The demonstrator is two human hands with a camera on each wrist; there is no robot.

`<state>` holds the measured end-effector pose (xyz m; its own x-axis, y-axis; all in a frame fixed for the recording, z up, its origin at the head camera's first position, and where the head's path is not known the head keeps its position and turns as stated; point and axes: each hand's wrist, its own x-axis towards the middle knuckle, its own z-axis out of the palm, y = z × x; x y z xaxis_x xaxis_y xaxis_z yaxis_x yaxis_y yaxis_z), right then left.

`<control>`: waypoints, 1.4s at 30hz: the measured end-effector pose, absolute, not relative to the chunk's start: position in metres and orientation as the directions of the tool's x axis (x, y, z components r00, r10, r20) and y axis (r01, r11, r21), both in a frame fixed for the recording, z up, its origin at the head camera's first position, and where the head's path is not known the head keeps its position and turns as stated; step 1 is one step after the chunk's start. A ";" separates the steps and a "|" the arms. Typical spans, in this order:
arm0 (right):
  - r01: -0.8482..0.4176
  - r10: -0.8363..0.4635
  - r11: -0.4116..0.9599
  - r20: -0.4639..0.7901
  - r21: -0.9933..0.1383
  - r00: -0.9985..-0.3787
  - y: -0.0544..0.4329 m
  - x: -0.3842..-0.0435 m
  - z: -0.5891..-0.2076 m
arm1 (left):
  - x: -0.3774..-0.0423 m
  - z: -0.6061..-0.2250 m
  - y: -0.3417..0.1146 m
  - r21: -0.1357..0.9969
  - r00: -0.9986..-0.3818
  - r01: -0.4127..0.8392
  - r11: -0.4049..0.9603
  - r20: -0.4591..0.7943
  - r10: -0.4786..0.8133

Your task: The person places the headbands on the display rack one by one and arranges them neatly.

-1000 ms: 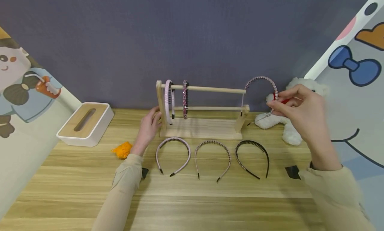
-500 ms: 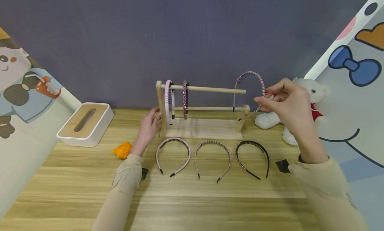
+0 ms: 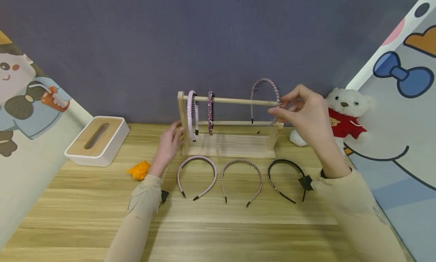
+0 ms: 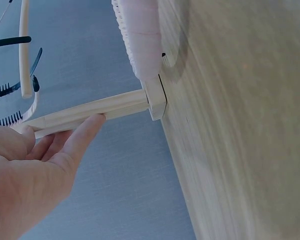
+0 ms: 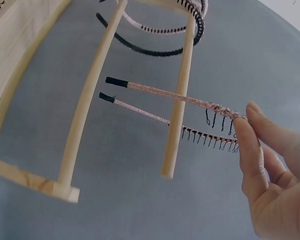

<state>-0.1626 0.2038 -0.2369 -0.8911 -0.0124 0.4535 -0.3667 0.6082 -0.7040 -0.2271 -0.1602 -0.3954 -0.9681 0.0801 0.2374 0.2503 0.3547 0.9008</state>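
My right hand (image 3: 302, 112) pinches a pink beaded headband (image 3: 264, 80) between thumb and fingers. In the right wrist view, one arm of this headband passes in front of the upper rod (image 5: 182, 95) near its free end and the other passes behind it. My left hand (image 3: 169, 141) holds the left upright (image 4: 95, 107) of the wooden headband rack (image 3: 228, 145), thumb and fingertips at its edge. A pale pink headband (image 3: 190, 116) and a glittery pink headband (image 3: 210, 112) hang on the rack's left part.
In front of the rack lie a lilac headband (image 3: 178, 175), a thin beaded headband (image 3: 260, 175) and a black headband (image 3: 286, 161). A white tissue box (image 3: 110, 146) with wooden lid and an orange item (image 3: 140, 170) are at left. A teddy bear (image 3: 344, 122) sits at right.
My right hand has moved left with the beaded headband, from beyond the rack's right end to over the upper rod's end. My left hand has stayed on the upright.
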 end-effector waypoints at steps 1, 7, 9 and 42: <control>-0.375 -0.020 0.607 0.459 -0.700 -0.888 0.201 -0.163 -0.237 | -0.227 -0.395 -0.160 0.900 -0.968 0.251 0.356 0.239 0.080; -0.428 -0.055 0.587 0.494 -0.687 -0.868 0.183 -0.171 -0.240 | -0.228 -0.395 -0.160 0.901 -0.967 0.254 0.352 0.242 0.079; -0.429 -0.057 0.587 0.493 -0.686 -0.868 0.178 -0.174 -0.242 | -0.228 -0.395 -0.160 0.903 -0.967 0.254 0.348 0.240 0.082; -0.448 -0.182 0.645 0.446 -0.619 -0.877 0.108 -0.201 -0.276 | -0.227 -0.397 -0.161 0.907 -0.970 0.244 0.344 0.232 0.077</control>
